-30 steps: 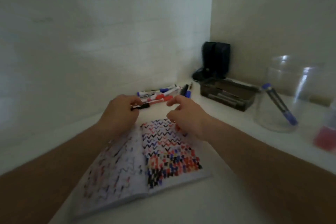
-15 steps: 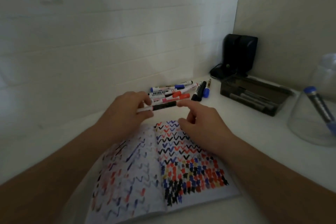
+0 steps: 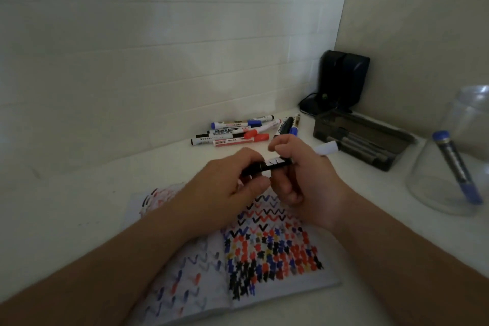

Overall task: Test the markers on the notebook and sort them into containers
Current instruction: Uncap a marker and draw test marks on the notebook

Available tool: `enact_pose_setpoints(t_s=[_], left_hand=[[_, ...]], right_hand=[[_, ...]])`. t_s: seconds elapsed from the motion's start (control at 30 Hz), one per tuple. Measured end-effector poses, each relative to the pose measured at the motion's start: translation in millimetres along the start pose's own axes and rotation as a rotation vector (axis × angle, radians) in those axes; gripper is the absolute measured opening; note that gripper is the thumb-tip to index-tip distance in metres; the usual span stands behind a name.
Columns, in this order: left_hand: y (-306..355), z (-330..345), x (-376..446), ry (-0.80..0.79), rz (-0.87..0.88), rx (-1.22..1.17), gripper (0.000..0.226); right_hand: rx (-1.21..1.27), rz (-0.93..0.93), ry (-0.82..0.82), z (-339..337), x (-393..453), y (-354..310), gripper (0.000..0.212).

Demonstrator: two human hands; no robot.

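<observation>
Both hands hold one black-capped white marker (image 3: 275, 163) level above the open notebook (image 3: 264, 254). My left hand (image 3: 227, 182) grips its black cap end. My right hand (image 3: 299, 174) is curled round the white barrel, whose end (image 3: 326, 147) sticks out to the right. The notebook's pages are covered in red, blue and black zigzags and blots. A heap of markers (image 3: 238, 132) with blue, red and black caps lies by the back wall. A clear jar (image 3: 455, 167) at the right holds a blue marker (image 3: 455, 167).
A dark tray (image 3: 397, 140) with several dark markers sits right of the heap. Behind it a black device (image 3: 341, 82) with a cable stands in the corner. White walls close the back and right sides of the white tabletop (image 3: 79, 206).
My hands have drawn the marker nearer, over the notebook. My right hand, earlier touching its tip with fingertips, now wraps round the barrel. The camera has tilted left.
</observation>
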State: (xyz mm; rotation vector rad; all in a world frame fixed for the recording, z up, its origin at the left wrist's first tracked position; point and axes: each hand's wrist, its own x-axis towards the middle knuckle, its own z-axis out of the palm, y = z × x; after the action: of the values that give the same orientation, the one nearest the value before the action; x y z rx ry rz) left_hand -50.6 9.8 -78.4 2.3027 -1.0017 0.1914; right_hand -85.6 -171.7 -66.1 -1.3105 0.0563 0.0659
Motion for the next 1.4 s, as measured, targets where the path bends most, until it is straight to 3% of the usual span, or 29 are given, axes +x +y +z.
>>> enact_pose_setpoints(t_s=[0.17, 0.33, 0.83, 0.97, 1.1, 1.2, 1.3, 1.4], left_hand=[[0, 7, -7, 0.076, 0.085, 0.161, 0.024], [6, 2, -14, -0.061, 0.069, 0.085, 0.010], [10, -4, -14, -0.110, 0.015, -0.166, 0.004], [10, -7, -12, -0.124, -0.017, -0.176, 0.011], [8, -12, -13, -0.171, -0.062, -0.174, 0.032], [2, -18, -16, -0.237, -0.118, -0.268, 0.031], [-3, -23, -18, -0.391, -0.110, -0.233, 0.044], [0, -23, -15, -0.495, -0.059, -0.069, 0.042]], right_hand=[[-0.140, -0.059, -0.040, 3, 1, 7, 0.012], [-0.163, -0.108, -0.085, 9, -5, 9, 0.013], [-0.082, -0.119, -0.151, 4, -7, 9, 0.005], [-0.102, -0.154, -0.175, 1, -10, 5, 0.008], [-0.059, -0.161, -0.206, -2, -12, -2, 0.007], [0.075, -0.090, -0.289, -20, -15, -24, 0.010], [0.142, -0.064, -0.506, -31, -25, -50, 0.021], [-0.035, 0.018, -0.624, -25, -43, -53, 0.027]])
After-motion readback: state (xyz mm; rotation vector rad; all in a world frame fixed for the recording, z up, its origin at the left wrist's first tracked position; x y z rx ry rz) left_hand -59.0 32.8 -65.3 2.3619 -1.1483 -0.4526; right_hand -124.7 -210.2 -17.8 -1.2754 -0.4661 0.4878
